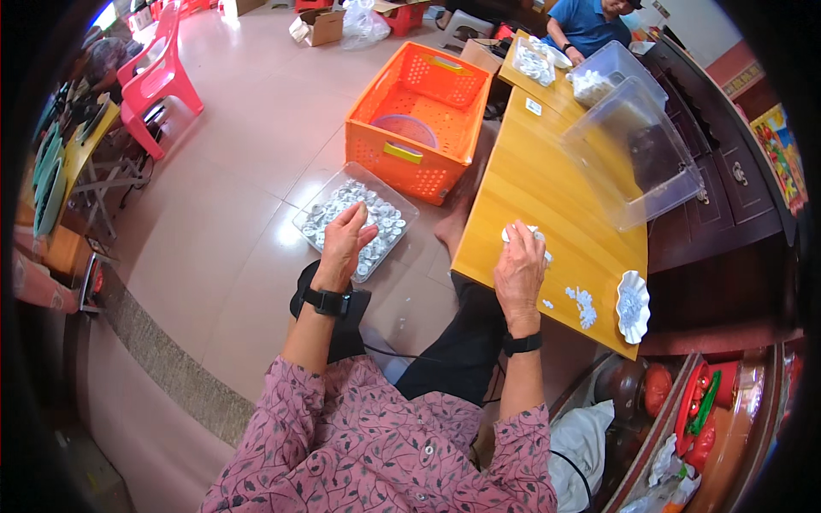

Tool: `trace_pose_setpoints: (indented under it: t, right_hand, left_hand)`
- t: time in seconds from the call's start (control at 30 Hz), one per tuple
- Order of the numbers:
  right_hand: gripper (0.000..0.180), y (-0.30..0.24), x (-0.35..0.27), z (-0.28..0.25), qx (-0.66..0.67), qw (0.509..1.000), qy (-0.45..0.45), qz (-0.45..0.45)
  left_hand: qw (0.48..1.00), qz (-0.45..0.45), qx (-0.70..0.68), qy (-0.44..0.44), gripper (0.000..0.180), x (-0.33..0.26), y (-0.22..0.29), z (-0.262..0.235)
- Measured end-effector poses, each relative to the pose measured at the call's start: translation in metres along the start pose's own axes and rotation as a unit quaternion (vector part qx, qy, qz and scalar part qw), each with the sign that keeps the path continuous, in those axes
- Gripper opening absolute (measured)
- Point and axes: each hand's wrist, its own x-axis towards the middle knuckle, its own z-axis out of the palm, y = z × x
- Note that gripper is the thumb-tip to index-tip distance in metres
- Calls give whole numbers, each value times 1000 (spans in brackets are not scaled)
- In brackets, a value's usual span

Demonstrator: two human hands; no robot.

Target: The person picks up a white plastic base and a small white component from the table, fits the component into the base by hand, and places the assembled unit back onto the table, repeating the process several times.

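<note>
My left hand (343,244) is over a clear plastic box (301,224) on the floor, full of small white round plastic pieces (386,227). Its fingers are bent, with a gap between thumb and fingertips, and nothing shows in them. At the near edge of the yellow wooden table (530,162), my right hand (520,269) curls over white plastic pieces (536,232) that stick out past its fingers. Their exact shape is hidden. Beside it on the tabletop lie a loose cluster of tiny pale pieces (585,308) and a white scalloped dish (633,329) holding more.
Beyond the box stands an orange perforated crate (410,162). Clear plastic bins (633,184) rest along the table's right side, by a dark cabinet (727,175). Another person (586,30) in blue sits at the far end. A pink chair (158,81) stands far left.
</note>
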Motion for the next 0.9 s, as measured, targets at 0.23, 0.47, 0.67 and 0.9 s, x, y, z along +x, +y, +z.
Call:
trace_pose_setpoints:
  t: [0.23,0.47,0.67,0.9]
  right_hand:
    - [12,-1,-7,12,87,996,-5,22]
    - [9,-13,-21,-11,306,941,69,125]
    - [6,-27,-51,-22,553,778,16,299]
    - [6,-36,-71,-39,492,837,46,234]
  left_hand:
    - [991,-45,17,-126,22,-33,-28,13]
    - [944,-102,138,-283,25,-95,-22,69]
    - [934,-101,84,-331,30,-107,-36,89]
    - [934,-101,53,-338,32,-119,-50,98]
